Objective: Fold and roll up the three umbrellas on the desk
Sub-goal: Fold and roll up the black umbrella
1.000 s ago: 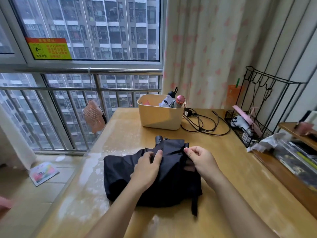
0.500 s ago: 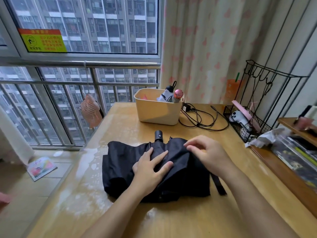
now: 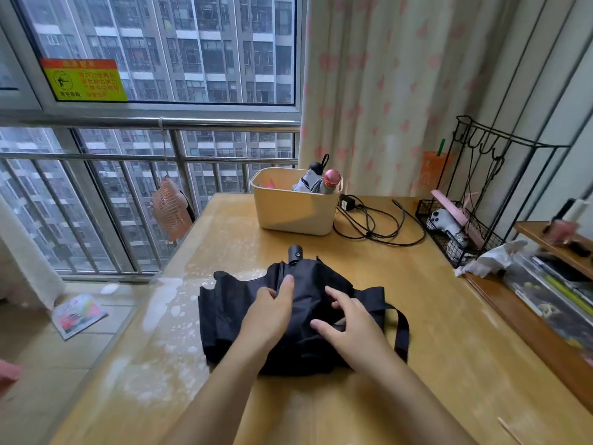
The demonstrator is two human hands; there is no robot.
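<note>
Head view looks down on a black umbrella, collapsed short and lying in the middle of the desk. Its canopy is loose and rumpled, its handle points away towards a beige bin, and its closing strap trails free on the right side. The left hand lies flat on the cloth with straight fingers, pinning the middle. The right hand rests beside it with spread, relaxed fingers touching the folds; neither hand grips anything. Two more umbrellas stand in the bin, apparently already rolled.

The step in hand looks like smoothing and pleating the canopy before rolling. Next, the flaps probably need laying one way round the shaft while one hand holds the bundle down. Then the cloth must be rolled tight and the strap brought across to fasten it.
</note>
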